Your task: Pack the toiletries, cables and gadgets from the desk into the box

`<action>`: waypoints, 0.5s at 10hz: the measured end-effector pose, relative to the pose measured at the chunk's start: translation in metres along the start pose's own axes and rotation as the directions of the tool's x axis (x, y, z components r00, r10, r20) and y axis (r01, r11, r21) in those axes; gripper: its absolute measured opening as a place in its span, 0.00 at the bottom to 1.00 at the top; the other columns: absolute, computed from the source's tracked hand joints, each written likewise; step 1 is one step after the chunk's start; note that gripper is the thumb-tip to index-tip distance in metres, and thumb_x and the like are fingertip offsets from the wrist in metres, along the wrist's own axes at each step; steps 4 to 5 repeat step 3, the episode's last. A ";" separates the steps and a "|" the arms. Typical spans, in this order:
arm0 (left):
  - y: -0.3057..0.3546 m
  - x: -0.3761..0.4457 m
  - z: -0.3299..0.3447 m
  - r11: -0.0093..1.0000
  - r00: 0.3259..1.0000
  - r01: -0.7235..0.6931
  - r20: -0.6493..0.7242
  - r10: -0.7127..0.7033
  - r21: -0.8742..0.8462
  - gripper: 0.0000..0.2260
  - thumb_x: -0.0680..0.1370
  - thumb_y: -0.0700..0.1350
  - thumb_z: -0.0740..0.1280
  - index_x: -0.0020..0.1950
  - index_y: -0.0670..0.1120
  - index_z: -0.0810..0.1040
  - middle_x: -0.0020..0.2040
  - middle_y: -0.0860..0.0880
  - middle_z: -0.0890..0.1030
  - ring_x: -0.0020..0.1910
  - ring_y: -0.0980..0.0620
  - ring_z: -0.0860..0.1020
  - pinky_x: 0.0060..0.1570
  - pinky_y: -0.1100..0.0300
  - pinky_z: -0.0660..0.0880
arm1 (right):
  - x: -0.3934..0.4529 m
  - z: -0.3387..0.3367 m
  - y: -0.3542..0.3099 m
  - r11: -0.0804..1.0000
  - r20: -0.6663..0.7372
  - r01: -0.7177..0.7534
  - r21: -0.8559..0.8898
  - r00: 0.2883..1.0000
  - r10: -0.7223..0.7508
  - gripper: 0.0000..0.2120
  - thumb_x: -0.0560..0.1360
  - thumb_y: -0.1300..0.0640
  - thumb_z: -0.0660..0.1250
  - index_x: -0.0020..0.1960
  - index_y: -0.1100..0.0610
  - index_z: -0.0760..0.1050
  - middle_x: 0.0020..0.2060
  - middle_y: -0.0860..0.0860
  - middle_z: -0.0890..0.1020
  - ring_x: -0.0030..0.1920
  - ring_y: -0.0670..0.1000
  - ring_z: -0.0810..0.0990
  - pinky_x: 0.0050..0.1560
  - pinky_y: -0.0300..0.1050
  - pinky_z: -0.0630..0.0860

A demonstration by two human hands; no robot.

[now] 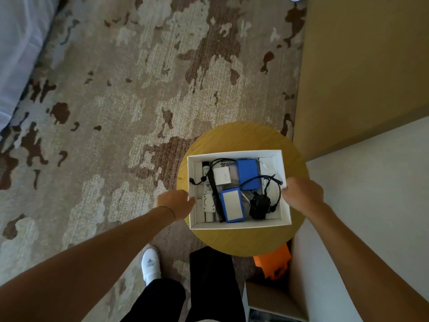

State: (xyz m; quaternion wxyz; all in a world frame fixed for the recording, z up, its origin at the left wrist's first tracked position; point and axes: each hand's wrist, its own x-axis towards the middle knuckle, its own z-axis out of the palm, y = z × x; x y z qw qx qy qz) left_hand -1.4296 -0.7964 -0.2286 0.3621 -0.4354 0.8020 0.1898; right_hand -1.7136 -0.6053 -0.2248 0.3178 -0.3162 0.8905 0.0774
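An open white box rests on a round yellow stool. Inside lie two blue gadgets, a white charger, a black adapter with a black cable, a black comb and white toiletry tubes. My left hand grips the box's left wall. On the opposite side, my right hand grips the right wall.
Patterned beige and brown carpet covers the floor. A tan wall or cabinet and a white surface stand at the right. An orange object and a cardboard box sit below the stool. Bedding lies far left.
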 end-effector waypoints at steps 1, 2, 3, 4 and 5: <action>0.003 -0.032 -0.031 0.997 0.998 -0.056 0.009 0.056 0.059 0.18 0.82 0.58 0.55 0.54 0.47 0.78 0.47 0.47 0.81 0.44 0.47 0.78 0.46 0.55 0.76 | -0.026 -0.041 -0.014 0.988 -0.018 0.030 0.148 0.999 -0.028 0.17 0.80 0.55 0.62 0.34 0.55 0.66 0.28 0.49 0.67 0.29 0.49 0.64 0.33 0.43 0.61; 0.010 -0.083 -0.072 0.974 0.978 -0.176 -0.141 0.156 -0.144 0.11 0.82 0.52 0.59 0.52 0.49 0.79 0.47 0.49 0.83 0.44 0.47 0.80 0.45 0.54 0.78 | -0.068 -0.088 -0.032 0.896 -0.092 0.120 0.427 0.992 -0.089 0.15 0.80 0.56 0.63 0.36 0.60 0.74 0.28 0.56 0.73 0.30 0.52 0.70 0.36 0.46 0.67; 0.010 -0.155 -0.122 0.812 0.853 -0.446 -0.452 0.260 -0.375 0.06 0.80 0.46 0.63 0.47 0.53 0.80 0.41 0.57 0.81 0.41 0.56 0.80 0.41 0.57 0.79 | -0.134 -0.141 -0.046 0.693 -0.281 0.289 0.660 0.951 -0.129 0.12 0.79 0.53 0.64 0.38 0.52 0.80 0.29 0.55 0.80 0.28 0.46 0.75 0.37 0.48 0.74; 0.010 -0.155 -0.122 0.812 0.853 -0.446 -0.452 0.260 -0.375 0.06 0.80 0.46 0.63 0.47 0.53 0.80 0.41 0.57 0.81 0.41 0.56 0.80 0.41 0.57 0.79 | -0.134 -0.141 -0.046 0.693 -0.281 0.289 0.660 0.951 -0.129 0.12 0.79 0.53 0.64 0.38 0.52 0.80 0.29 0.55 0.80 0.28 0.46 0.75 0.37 0.48 0.74; 0.010 -0.155 -0.122 0.812 0.853 -0.446 -0.452 0.260 -0.375 0.06 0.80 0.46 0.63 0.47 0.53 0.80 0.41 0.57 0.81 0.41 0.56 0.80 0.41 0.57 0.79 | -0.134 -0.141 -0.046 0.693 -0.281 0.289 0.660 0.951 -0.129 0.12 0.79 0.53 0.64 0.38 0.52 0.80 0.29 0.55 0.80 0.28 0.46 0.75 0.37 0.48 0.74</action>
